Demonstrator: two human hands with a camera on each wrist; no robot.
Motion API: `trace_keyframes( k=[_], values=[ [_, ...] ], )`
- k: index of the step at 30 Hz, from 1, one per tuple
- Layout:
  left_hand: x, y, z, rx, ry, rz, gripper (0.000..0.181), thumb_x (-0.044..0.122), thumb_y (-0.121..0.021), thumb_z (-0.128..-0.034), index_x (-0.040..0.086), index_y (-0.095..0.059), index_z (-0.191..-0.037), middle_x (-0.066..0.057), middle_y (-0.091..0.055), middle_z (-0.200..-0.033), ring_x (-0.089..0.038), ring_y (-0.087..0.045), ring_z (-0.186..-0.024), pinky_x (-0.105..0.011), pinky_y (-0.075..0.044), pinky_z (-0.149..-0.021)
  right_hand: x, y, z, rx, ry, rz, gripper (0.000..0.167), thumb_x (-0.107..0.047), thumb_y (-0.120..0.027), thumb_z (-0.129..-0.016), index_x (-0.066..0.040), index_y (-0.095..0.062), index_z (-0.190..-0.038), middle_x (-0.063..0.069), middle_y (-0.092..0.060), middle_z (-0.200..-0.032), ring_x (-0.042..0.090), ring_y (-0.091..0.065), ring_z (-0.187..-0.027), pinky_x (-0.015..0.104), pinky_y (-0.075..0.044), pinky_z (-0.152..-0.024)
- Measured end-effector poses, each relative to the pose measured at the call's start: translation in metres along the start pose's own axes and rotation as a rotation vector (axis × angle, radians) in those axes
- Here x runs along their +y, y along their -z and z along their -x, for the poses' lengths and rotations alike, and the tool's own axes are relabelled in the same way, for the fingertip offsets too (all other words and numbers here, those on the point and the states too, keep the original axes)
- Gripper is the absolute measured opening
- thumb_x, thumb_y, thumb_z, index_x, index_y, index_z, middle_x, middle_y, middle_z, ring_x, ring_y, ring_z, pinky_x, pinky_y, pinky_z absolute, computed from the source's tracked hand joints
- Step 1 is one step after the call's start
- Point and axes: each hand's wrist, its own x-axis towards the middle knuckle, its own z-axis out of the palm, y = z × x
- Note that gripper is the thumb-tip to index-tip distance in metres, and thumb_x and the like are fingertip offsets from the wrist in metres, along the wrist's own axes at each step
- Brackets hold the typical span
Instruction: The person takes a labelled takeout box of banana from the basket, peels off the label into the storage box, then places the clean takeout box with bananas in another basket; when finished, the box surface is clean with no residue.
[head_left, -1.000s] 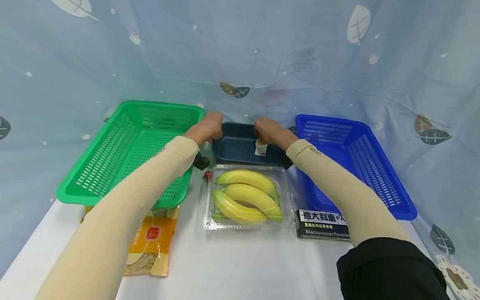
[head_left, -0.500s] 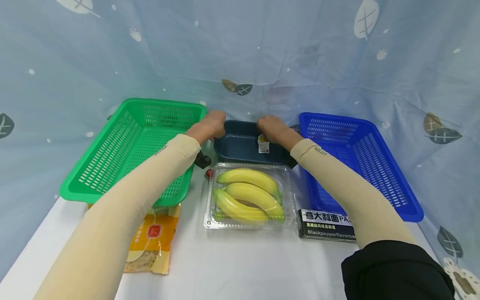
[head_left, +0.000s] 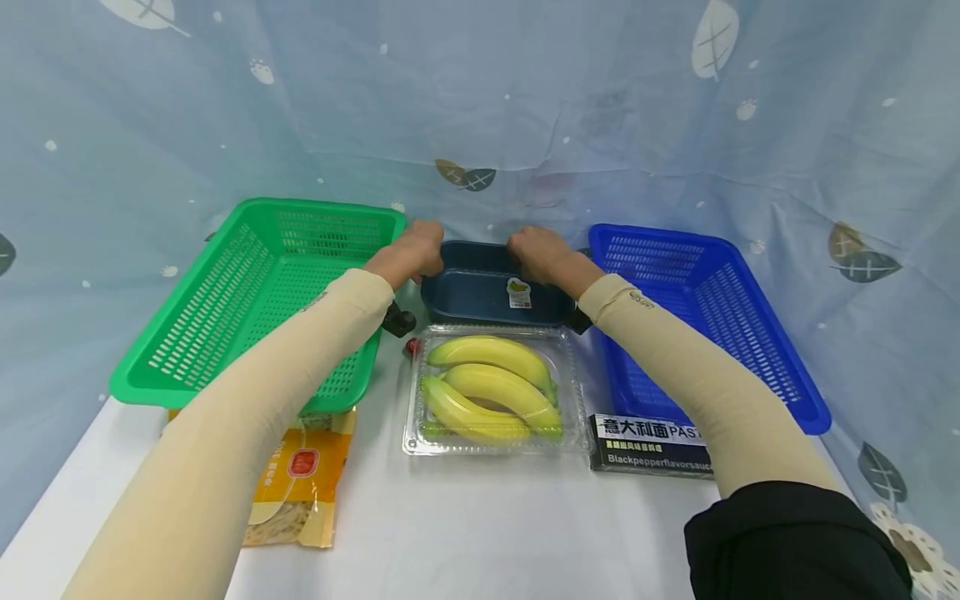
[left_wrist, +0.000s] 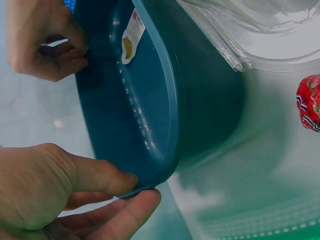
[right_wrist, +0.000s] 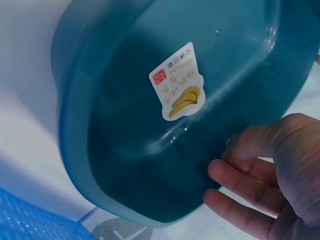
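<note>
A dark teal plastic bin (head_left: 465,293) stands behind the banana box in the head view. My left hand (head_left: 414,252) pinches its left end; in the left wrist view the thumb (left_wrist: 107,176) lies inside the rim and the fingers beneath. At the far rim, towards the right, is my right hand (head_left: 546,257), its thumb and curled fingers (right_wrist: 235,177) holding the edge. Inside the bin lies a white label with a banana picture (right_wrist: 184,85), fully visible. Directly in front is a clear lidded box (head_left: 495,450) with several bananas (head_left: 498,392).
A green basket (head_left: 251,292) stands left, a blue basket (head_left: 675,283) right. A yellow food packet (head_left: 300,492) lies by the green one, a black pasta box (head_left: 648,447) before the blue one. A small red item (left_wrist: 310,102) sits beside the clear box. A curtain hangs behind.
My right hand has shifted slightly rightward off the label, which now shows more fully. The left hand keeps its place on the bin. The whole head view has swayed a little.
</note>
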Motion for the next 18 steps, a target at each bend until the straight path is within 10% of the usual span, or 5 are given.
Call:
trace_keyframes(
  k=[10,18],
  values=[
    [-0.002,0.002,0.004,0.006,-0.007,0.007,0.035,0.002,-0.053,-0.0964,-0.002,-0.053,-0.132,-0.02,-0.054,-0.127,-0.027,-0.067,-0.076,-0.032,-0.057,-0.058,-0.001,0.011,0.005,0.008,-0.025,-0.026,0.016,0.002,-0.069,-0.085,-0.001,-0.073,-0.1,0.014,-0.068,-0.097,0.032,-0.064,-0.09,0.045,-0.055,-0.079],
    [-0.002,0.003,0.009,-0.007,-0.064,-0.012,0.018,0.014,-0.053,-0.1011,0.001,-0.057,-0.113,-0.015,-0.055,-0.104,-0.019,-0.04,-0.066,-0.036,-0.04,-0.064,0.002,0.021,0.02,0.077,-0.021,-0.099,0.013,-0.005,-0.071,-0.086,-0.001,-0.074,-0.098,0.014,-0.07,-0.098,0.032,-0.065,-0.09,0.045,-0.054,-0.08]
  ],
)
